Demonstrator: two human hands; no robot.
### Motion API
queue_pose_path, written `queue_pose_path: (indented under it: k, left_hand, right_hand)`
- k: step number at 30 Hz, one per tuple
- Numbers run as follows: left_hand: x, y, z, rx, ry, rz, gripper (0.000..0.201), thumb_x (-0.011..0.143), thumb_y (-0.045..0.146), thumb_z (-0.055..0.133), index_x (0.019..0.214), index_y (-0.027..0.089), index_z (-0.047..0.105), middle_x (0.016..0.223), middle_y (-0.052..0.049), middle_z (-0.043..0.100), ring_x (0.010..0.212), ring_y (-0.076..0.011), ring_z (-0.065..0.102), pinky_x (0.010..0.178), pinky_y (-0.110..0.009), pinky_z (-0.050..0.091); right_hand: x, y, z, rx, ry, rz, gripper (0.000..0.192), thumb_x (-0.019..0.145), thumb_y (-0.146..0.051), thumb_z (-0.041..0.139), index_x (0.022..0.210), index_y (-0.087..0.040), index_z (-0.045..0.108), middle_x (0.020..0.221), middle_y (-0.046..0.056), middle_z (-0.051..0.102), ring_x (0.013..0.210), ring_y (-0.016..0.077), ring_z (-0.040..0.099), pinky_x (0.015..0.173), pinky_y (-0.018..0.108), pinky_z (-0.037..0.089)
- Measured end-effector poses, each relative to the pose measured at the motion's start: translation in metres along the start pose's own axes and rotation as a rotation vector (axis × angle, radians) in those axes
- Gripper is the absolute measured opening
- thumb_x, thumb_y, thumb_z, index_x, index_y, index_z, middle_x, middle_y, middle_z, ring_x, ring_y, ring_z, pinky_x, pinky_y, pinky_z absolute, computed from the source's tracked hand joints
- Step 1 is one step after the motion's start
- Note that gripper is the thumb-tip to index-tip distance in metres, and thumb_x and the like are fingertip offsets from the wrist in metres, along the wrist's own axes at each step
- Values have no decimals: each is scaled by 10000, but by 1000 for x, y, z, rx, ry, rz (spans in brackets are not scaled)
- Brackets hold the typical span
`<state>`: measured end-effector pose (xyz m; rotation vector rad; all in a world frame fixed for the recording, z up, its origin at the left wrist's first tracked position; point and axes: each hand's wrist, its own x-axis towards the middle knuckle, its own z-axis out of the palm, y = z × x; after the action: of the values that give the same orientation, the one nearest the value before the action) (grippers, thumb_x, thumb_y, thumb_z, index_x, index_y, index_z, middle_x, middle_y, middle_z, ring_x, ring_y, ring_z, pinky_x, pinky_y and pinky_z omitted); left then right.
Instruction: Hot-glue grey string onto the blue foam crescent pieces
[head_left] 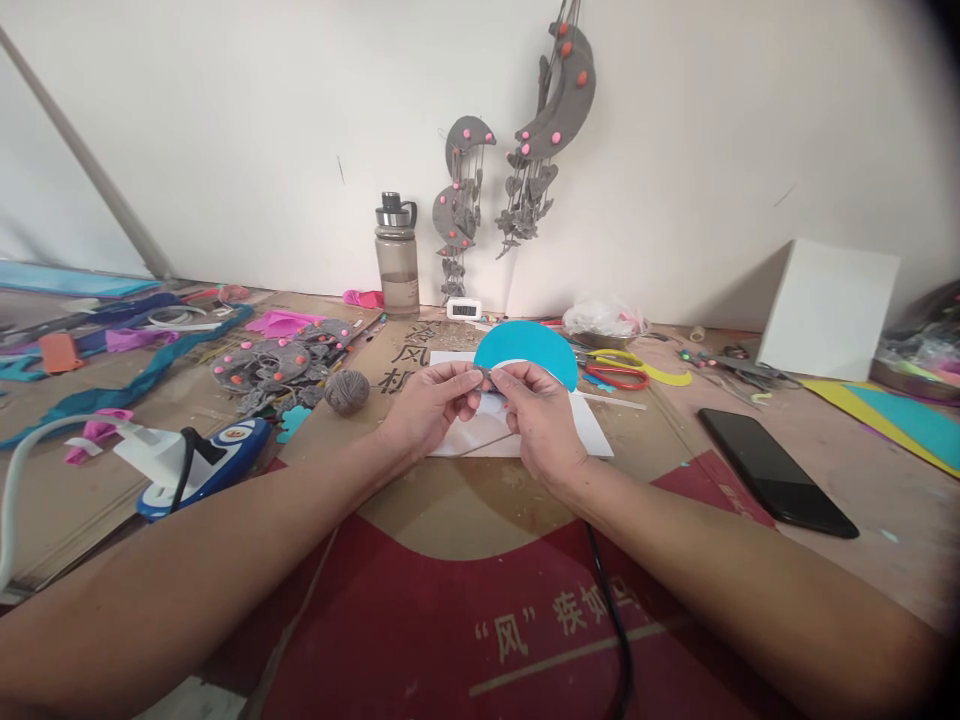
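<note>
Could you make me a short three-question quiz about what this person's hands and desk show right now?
1. True or false: both hands, the left hand and the right hand, pinch one small grey piece between their fingers.
2. Which lies nearest the right forearm? A) black phone B) water bottle C) grey yarn ball
3. Fill in: the scissors beside the blue disc have ____ handles.

Key: 1 true; 2 A; 3 red and yellow. The hands are over a white sheet.
</note>
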<state>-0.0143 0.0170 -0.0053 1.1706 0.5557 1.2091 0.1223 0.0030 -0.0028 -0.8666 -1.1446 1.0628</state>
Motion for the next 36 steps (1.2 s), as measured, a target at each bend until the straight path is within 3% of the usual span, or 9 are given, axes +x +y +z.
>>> queue_pose_path:
  k: [10,13,18,22,30,36]
  left_hand:
    - [6,3,-16,8,-129,-146,228,751,330,713,729,109,659,589,-10,573,463,-39,454,427,-153,345]
    - [7,5,-19,17,-140,-171,229,742,326,725,720,107,658,575,-8,570,469,-38,468,438,-147,358]
    - [7,4,-15,10,-26,-31,186,720,279,745,723,113,660,608,-6,601,481,-43,489,435,-154,371]
    - [7,1,-12,-8,-11,19,151,710,242,750,735,119,668,705,-19,647,521,-49,528,434,-155,380]
    - [8,1,-13,-13,-33,-15,187,734,279,732,753,100,681,641,-27,639,532,-58,546,493,-163,425]
    - [6,2,-9,-25,-10,-21,201,758,299,706,785,105,664,689,-47,670,588,-91,606,573,-203,482]
  right_hand:
    - [1,-7,-2,90,-91,258,264,625,-394,737,708,-197,581,639,-52,488,495,57,229,426,240,136]
    - [3,-6,-3,98,-145,228,275,621,-396,745,659,-184,573,629,-46,457,508,57,237,427,236,145]
    - [2,-6,-2,86,-65,210,289,612,-419,757,727,-202,605,669,-45,497,486,50,231,422,240,134]
    - [0,-6,0,87,-76,190,274,630,-421,743,717,-202,604,716,-42,528,469,42,222,419,243,121]
    - [1,-4,0,40,-2,160,313,615,-451,739,771,-203,628,773,-15,612,486,53,310,453,255,196]
    - [1,-6,-2,29,-40,165,295,637,-467,715,776,-221,631,784,-26,645,489,63,332,459,254,199]
